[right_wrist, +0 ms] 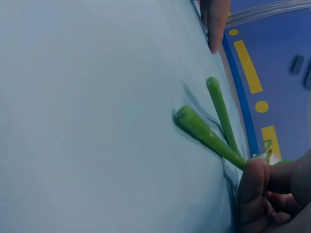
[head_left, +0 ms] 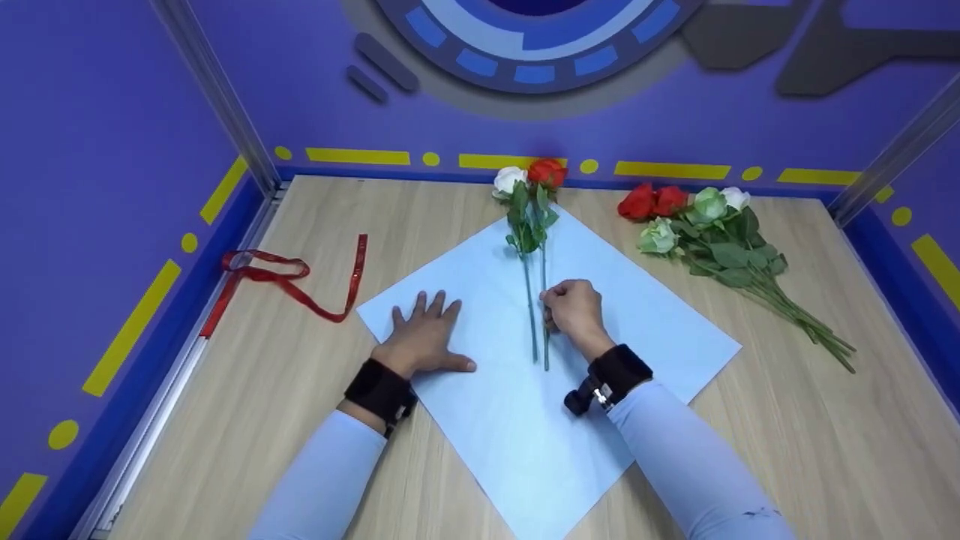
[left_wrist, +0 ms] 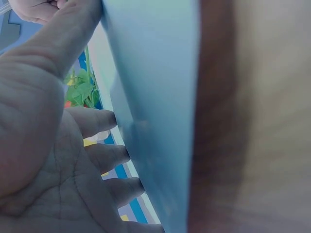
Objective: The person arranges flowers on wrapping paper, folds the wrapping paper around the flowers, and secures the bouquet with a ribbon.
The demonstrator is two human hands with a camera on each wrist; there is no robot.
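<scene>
A sheet of pale blue wrapping paper [head_left: 495,435] lies turned cornerwise on the table. Across its upper half are a white rose [head_left: 510,182] and a red rose [head_left: 547,172], side by side with their stems pointing toward me. My right hand [head_left: 576,311] pinches the red rose's stem between thumb and fingers, low down; both green stem ends [right_wrist: 194,124] show in the right wrist view. Fingers spread, my left hand [head_left: 424,337] rests on the paper's left part. In the left wrist view its fingertips [left_wrist: 124,153] touch the sheet.
To the right lies a bunch of red, pale green and white roses [head_left: 731,247], stems toward the front right. A red ribbon [head_left: 289,281] curls loosely at the left. Blue panels [head_left: 97,187] wall the wooden table [head_left: 795,450] at the back and sides.
</scene>
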